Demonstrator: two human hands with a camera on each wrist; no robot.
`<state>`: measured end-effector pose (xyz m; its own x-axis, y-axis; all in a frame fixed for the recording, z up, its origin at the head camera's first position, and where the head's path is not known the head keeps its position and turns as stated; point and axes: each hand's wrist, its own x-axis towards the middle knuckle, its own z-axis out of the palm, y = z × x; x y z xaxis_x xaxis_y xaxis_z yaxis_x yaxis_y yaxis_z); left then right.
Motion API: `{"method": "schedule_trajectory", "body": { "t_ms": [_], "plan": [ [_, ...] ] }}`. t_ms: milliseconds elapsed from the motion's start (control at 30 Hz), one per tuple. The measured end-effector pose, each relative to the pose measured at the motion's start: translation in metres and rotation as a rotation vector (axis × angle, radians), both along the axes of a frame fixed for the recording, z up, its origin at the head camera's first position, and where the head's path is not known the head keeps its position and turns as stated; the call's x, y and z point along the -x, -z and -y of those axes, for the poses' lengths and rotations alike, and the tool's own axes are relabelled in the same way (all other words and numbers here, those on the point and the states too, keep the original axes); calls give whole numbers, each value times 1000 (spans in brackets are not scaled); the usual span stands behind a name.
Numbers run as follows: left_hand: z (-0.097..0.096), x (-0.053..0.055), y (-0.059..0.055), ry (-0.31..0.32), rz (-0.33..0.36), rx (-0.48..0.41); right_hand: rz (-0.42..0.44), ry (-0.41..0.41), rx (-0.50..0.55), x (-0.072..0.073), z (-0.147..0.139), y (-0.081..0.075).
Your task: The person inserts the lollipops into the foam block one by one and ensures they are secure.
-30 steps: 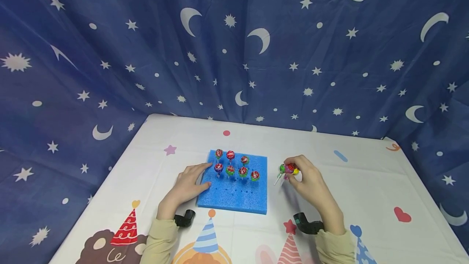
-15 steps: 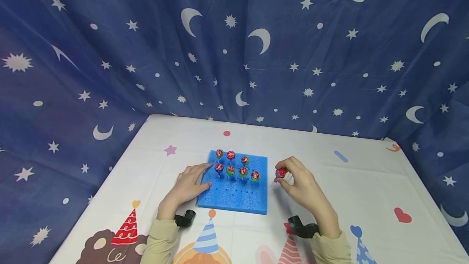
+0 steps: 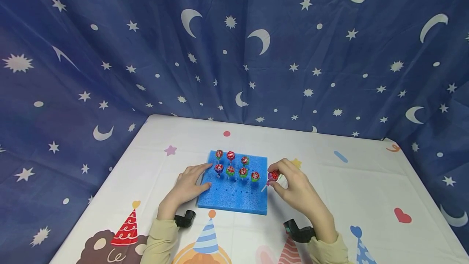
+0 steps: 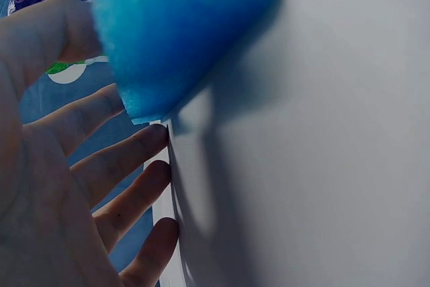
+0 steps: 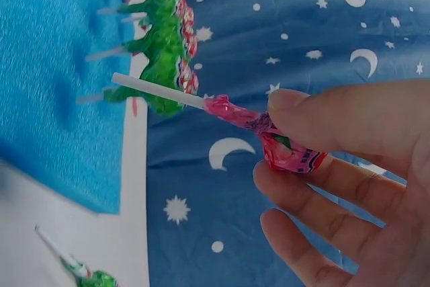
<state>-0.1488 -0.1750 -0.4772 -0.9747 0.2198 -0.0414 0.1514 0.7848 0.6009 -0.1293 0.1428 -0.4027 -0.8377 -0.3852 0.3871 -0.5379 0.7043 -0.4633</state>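
Note:
My left hand (image 3: 187, 184) rests at the left edge of a blue foam board (image 3: 234, 203), thumb on its front side and fingers extended along the edge. Wrapped lollipops stand upright in the board in two rows, among them a purple one (image 3: 218, 168) and a green-and-red one (image 3: 255, 176). My right hand (image 3: 298, 186) pinches a pink-and-red lollipop (image 5: 289, 152) by its candy head, between thumb and fingers. Its white stick (image 5: 158, 91) points toward the board, tilted down at the board's right edge in the head view.
Small holes (image 3: 232, 194) dot the front part of the board. A green-wrapped lollipop (image 5: 97, 279) lies on the white printed tablecloth (image 3: 366, 190), mostly hidden behind my right hand in the head view. A blue moon-and-star curtain (image 3: 227, 52) hangs behind the table.
My right hand has moved left with the pink-and-red lollipop, from the tablecloth to the board's right edge. The left hand has stayed in place.

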Motion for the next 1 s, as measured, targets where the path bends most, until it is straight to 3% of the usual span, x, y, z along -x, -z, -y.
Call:
{"method": "schedule_trajectory", "body": {
  "t_ms": [567, 1000],
  "plan": [
    [0, 1, 1, 1, -2, 4, -36, -98, 6, -9, 20, -7],
    [1, 1, 1, 3, -11, 16, -108, -202, 2, -3, 52, 5]
  ]
}}
